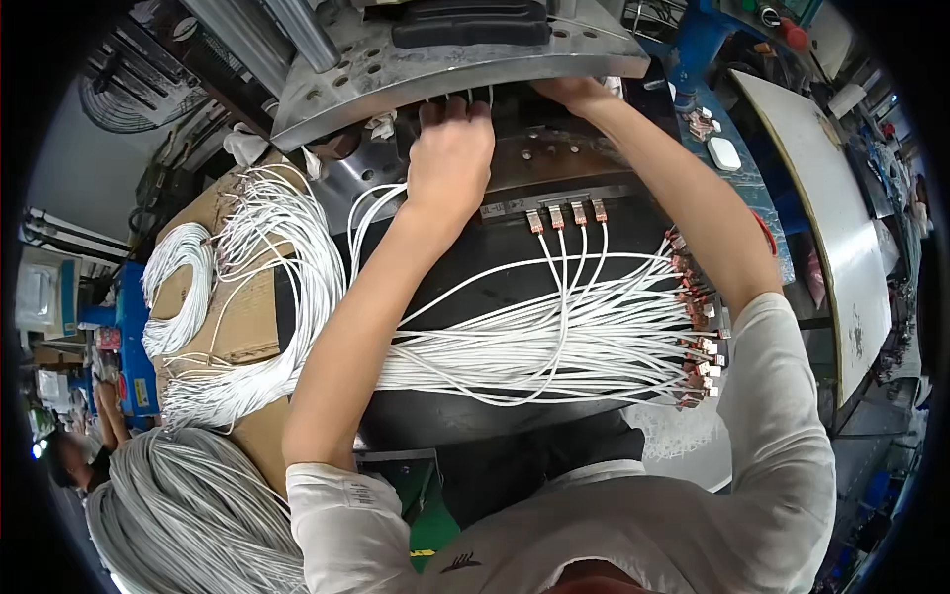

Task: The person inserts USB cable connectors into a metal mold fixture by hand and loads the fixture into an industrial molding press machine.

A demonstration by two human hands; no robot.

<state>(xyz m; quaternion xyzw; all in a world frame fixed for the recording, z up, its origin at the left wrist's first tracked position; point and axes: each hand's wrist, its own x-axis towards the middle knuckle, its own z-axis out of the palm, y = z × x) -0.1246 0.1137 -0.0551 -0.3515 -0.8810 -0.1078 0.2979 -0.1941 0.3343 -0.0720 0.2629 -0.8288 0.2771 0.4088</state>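
Note:
My left hand [453, 158] reaches up to the front edge of a thick metal press plate [465, 71]. Its fingers are bent, and thin white cables show between and beside them; the fingertips are in shadow. More white cables [374, 210] loop out from under that wrist. My right hand [579, 94] goes in beneath the plate's right part, so its fingers are hidden. Below the hands, several white cables with metal connectors [557, 217] stand in a row at a metal strip [554, 200]. A large bundle of white cables [534, 346] lies across the black work surface, connector ends to the right.
Coiled white cables [178, 287] lie on cardboard [252, 317] at the left, with a thick grey cable coil [188, 515] nearer me. A blue bench [747, 188] holds a white box [723, 153]. A pale panel [841, 247] stands far right. Another person [84, 460] is at far left.

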